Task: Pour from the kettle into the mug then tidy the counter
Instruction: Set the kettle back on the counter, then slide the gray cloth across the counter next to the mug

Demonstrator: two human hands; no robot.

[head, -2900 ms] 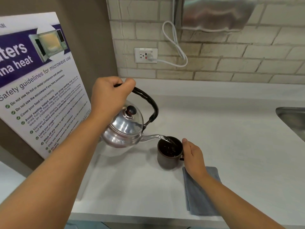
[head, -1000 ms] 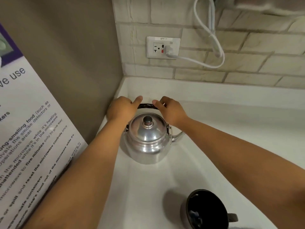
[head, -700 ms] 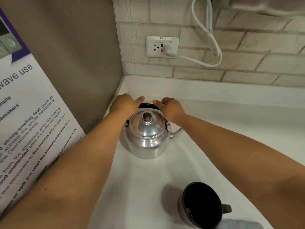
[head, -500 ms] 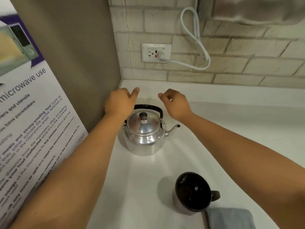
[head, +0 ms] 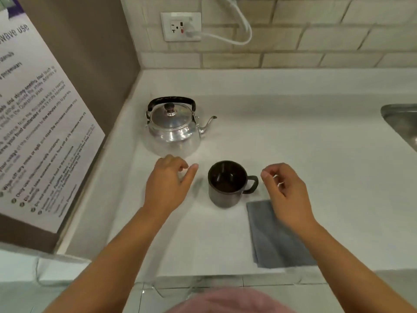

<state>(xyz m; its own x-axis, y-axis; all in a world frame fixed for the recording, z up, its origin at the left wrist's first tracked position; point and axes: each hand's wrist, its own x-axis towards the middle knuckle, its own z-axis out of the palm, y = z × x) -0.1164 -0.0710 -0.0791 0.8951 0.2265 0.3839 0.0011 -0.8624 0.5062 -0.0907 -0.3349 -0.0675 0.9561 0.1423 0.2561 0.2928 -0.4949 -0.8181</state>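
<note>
Here both hands hold nothing, each grip loosely apart: the left hand (head: 168, 184) and right hand (head: 285, 190) hover either side of the dark mug (head: 226, 184). The mug stands upright on the white counter (head: 316, 154), a grey cloth (head: 270, 236) just beside it. The kettle (head: 173, 127) sits behind, near the corner.

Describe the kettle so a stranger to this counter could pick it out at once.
Start at the back left corner of the white counter, below the wall socket. The kettle stands there, behind the dark mug. It is the only shiny silver thing, with a black arched handle and thin spout.
</note>
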